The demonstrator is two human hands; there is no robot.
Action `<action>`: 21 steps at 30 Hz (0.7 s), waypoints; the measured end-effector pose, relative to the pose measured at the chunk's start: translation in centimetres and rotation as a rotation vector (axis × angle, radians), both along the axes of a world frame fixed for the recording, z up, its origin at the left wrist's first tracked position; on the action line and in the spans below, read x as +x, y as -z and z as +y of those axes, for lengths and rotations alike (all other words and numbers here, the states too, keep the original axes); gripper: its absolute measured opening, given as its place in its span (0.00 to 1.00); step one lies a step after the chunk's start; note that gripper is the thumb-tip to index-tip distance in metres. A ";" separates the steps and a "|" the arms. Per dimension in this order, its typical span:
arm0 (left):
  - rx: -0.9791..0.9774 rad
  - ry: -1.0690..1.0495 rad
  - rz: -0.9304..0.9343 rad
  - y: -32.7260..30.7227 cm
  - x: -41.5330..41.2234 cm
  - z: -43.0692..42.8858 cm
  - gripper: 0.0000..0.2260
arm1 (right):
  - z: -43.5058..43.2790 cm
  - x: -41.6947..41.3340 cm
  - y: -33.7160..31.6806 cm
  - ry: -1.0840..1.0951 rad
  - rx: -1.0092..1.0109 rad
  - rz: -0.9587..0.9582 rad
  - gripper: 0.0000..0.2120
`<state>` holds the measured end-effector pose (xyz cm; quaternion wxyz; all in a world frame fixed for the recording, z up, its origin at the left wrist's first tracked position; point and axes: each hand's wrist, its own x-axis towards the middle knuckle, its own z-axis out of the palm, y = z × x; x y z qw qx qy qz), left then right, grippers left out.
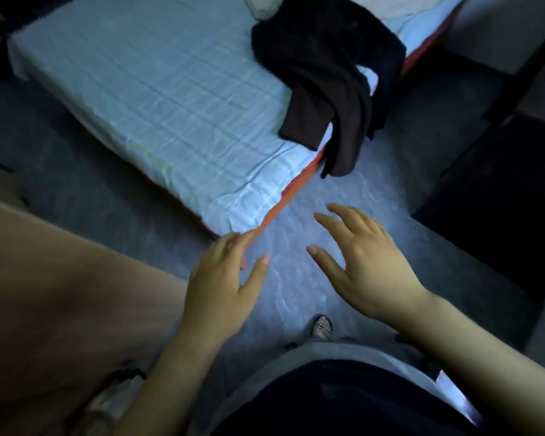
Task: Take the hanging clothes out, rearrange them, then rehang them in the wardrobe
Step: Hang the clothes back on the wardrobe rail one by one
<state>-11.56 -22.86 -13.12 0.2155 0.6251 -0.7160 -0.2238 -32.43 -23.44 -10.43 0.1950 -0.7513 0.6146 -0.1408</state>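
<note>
1. Although the task concerns hanging clothes, the only garments in view are the dark clothes, heaped on the far right corner of the bed; no wardrobe or hanger can be made out.
2. The heap lies partly on the sheet and partly over the bed's right edge, one long dark brown length trailing down toward the floor. Judgement: it was set there as a staging place for rearranging, the flat mattress giving room to spread garments.
3. The fabric appears soft, matte and heavy, folded in thick rumpled layers; individual garments cannot be separated.
4. The sheet is pale blue-white with faint checked lines and creases, drawn over a rectangular mattress with an orange side band showing along its right edge.
5. The left hand hovers just off the near corner of the bed, fingers spread, holding nothing.
6. The right hand hovers beside it over the floor, fingers splayed and likewise empty. Both are well apart from the heap; judgement: a reach toward it is in preparation.
7. A pale pillow lies at the far edge, touching the heap.
8. The floor is grey and faintly mottled. A sandalled foot shows below the hands.
</note>
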 end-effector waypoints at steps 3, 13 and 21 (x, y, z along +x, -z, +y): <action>0.004 0.127 0.032 -0.3 -7.1 -5.9 0.25 | -3.3 -6.2 -0.4 0.119 0.003 0.021 0.30; 0.015 0.337 -0.040 0.8 -18.9 -22.0 0.25 | -14.6 -16.9 1.7 0.318 0.100 0.009 0.32; 0.049 0.307 -0.061 2.0 -24.2 -42.9 0.29 | -36.6 -22.2 2.4 0.284 0.054 0.028 0.32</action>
